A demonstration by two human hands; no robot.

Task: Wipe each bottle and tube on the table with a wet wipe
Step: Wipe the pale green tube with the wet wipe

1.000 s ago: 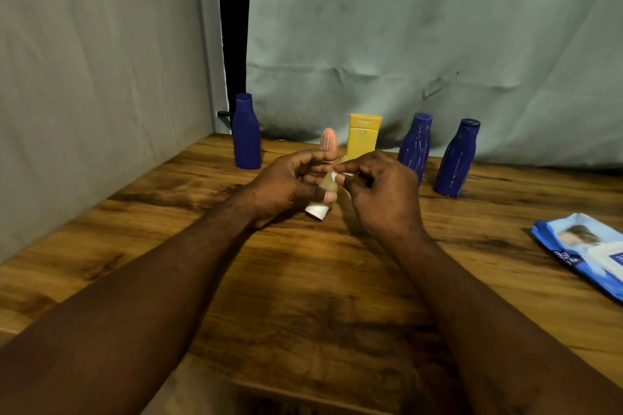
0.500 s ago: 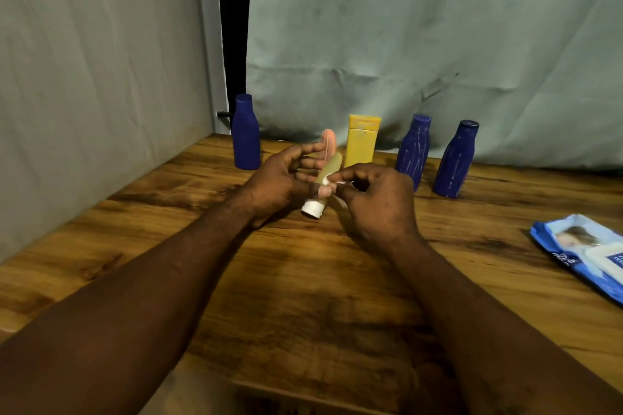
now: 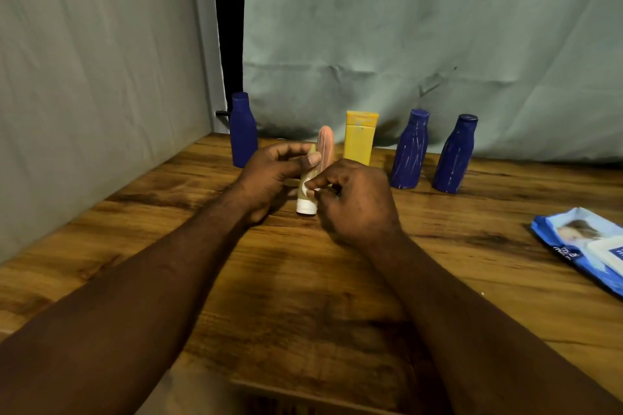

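Roughly over the middle of the table [image 3: 303, 296], a small yellowish tube [image 3: 306, 206] is being held upright with its white cap pointing down, the cap hanging just above the wood; the left hand [image 3: 269, 175] is gripping it from the left, fingers curled round the upper body and thumb pressing near the top; the right hand [image 3: 354, 202] is pinching a small white wet wipe [image 3: 306, 188] between thumb and forefinger and pressing it against the tube's lower body, just above the cap - the other fingers are curling into the palm.

Just beyond the hands a pink tube [image 3: 326, 145] is rising upright, its base hidden behind them; to its right a yellow tube [image 3: 360, 138] is standing on its cap near the far edge; further right two blue bottles are standing side by side - the nearer-centre one [image 3: 409, 150] and the right one [image 3: 455, 155] - both leaning slightly in the wide-angle view; a third blue bottle [image 3: 243, 131] is standing at the far left, well apart from the pair.

At the right edge a blue pack of wipes [image 3: 586, 246] is lying flat, partly cut off by the frame; a pale cloth backdrop [image 3: 404, 27] is hanging behind the table.
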